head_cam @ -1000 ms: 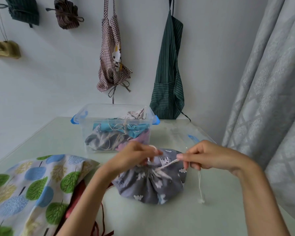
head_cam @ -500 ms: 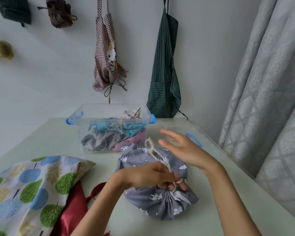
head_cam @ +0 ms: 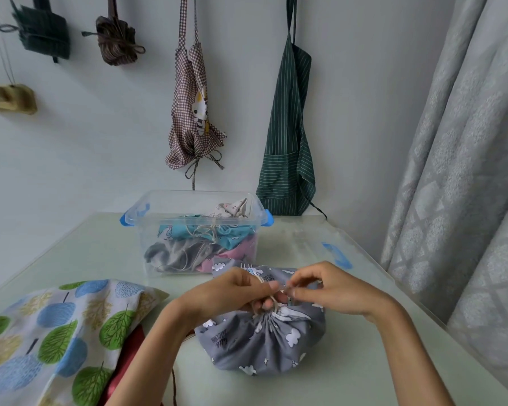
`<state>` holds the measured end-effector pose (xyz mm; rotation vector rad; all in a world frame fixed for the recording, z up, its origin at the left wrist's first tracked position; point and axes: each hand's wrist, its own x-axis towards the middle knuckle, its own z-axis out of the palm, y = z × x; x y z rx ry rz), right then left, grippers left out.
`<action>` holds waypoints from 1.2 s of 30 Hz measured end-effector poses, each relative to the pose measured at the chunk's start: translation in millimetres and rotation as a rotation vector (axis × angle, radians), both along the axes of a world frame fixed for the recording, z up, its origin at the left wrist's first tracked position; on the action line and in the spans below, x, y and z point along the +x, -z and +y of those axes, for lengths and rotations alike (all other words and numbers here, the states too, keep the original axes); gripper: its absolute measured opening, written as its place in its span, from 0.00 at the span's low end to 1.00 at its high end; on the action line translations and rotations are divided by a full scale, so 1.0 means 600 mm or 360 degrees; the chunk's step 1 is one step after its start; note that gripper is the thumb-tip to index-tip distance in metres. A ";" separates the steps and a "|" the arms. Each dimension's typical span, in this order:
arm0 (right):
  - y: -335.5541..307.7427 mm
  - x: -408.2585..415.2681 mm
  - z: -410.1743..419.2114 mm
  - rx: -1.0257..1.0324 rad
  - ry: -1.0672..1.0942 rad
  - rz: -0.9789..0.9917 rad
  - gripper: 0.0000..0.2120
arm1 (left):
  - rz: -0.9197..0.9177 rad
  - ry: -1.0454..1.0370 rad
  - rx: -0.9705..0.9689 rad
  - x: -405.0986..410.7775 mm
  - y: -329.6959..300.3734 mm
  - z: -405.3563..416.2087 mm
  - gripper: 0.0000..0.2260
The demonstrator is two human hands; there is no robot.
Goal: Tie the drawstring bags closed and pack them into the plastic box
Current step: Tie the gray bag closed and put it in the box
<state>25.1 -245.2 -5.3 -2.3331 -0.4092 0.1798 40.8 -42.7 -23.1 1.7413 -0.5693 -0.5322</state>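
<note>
While the grey cotton drawstring bag with white cloud and animal print (head_cam: 264, 344) sits on the pale green table (head_cam: 71, 253), its mouth is gathered into tight pleats facing up, body squashed round and puffy. Left hand (head_cam: 232, 291) has fingers curled round the cream drawstring cord (head_cam: 272, 303) at the gathered neck; right hand (head_cam: 326, 285) pinches the same cord between thumb and forefinger, hands touching over the bag. Just behind it, clear plastic box with blue latches (head_cam: 147, 230) holds teal, grey and pink bags, lid off. Flat white bag with blue and green tree print (head_cam: 50, 332) lies at left over a red cloth (head_cam: 129, 353)
</note>
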 end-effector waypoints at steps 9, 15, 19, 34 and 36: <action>-0.025 -0.005 -0.021 0.0597 0.0650 -0.0185 0.05 | 0.0497 -0.0340 -0.0418 0.008 0.005 0.009 0.12; -0.080 -0.066 -0.007 0.0250 -0.0171 0.0143 0.06 | 0.0592 -0.0444 -0.0610 0.008 0.001 0.015 0.12; -0.079 -0.077 0.000 -0.0172 -0.0369 0.0240 0.08 | 0.0500 -0.0418 -0.0565 0.008 0.001 0.015 0.06; -0.006 -0.005 0.052 0.0373 0.0060 -0.0006 0.10 | -0.0723 -0.0769 -0.0267 0.002 -0.013 0.024 0.05; -0.006 -0.003 0.051 0.0473 0.0120 0.0042 0.11 | -0.0825 -0.0835 -0.0255 0.002 -0.009 0.020 0.03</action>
